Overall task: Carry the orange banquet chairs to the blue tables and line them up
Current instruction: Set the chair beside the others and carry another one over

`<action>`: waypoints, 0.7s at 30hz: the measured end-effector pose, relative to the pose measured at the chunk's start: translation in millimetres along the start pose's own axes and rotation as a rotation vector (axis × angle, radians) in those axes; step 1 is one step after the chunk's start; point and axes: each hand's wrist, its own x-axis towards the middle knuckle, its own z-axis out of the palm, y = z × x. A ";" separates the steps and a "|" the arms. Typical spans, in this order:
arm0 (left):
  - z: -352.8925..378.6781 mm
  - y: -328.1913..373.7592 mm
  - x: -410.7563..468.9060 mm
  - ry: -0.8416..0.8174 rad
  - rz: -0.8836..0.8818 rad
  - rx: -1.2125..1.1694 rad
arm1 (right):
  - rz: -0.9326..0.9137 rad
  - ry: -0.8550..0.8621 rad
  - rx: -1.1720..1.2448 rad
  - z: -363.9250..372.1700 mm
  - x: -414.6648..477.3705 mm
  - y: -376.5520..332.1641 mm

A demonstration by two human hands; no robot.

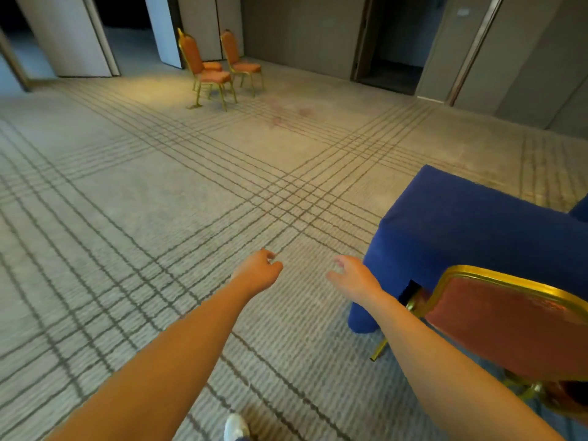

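One orange banquet chair (509, 329) stands at the lower right, tucked just beside the blue tabletop (477, 224). Other orange chairs (210, 74) stand well apart, near the far wall. Left grip (257, 272) and right grip (353, 276) reach out over the carpet (127, 218), fingers loosely curled, holding nothing.

This is looking like a hotel banquet hall or function room. Wall-to-wall carpet (127, 202) is running across a wide open floor, with grey lines crossing it in a grid. Tall pale folding panels (66, 36) are standing part open at the far left, giving onto dark space behind. Orange padded chairs (208, 76) with gold frames are clustering by the far wall, and one more chair (509, 326) is sitting just beside a desk (477, 224) wearing a fitted blue cloth down to the floor. A dark doorway (391, 52) is opening in the grey far wall.
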 end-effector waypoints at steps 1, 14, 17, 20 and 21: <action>-16.1 -4.5 14.3 0.012 -0.007 -0.008 | -0.012 -0.005 0.000 2.0 19.4 -13.2; -192.9 -41.8 200.0 0.120 -0.040 0.010 | -0.078 0.024 -0.095 11.9 245.0 -178.6; -214.6 -48.6 243.1 0.124 -0.062 -0.027 | -0.084 -0.007 -0.068 10.3 293.8 -203.0; -235.0 -53.3 298.0 0.139 -0.102 -0.029 | -0.083 -0.059 -0.054 6.2 355.4 -226.6; -242.8 -52.4 318.3 0.138 -0.112 -0.022 | -0.099 -0.058 -0.063 3.3 378.6 -233.9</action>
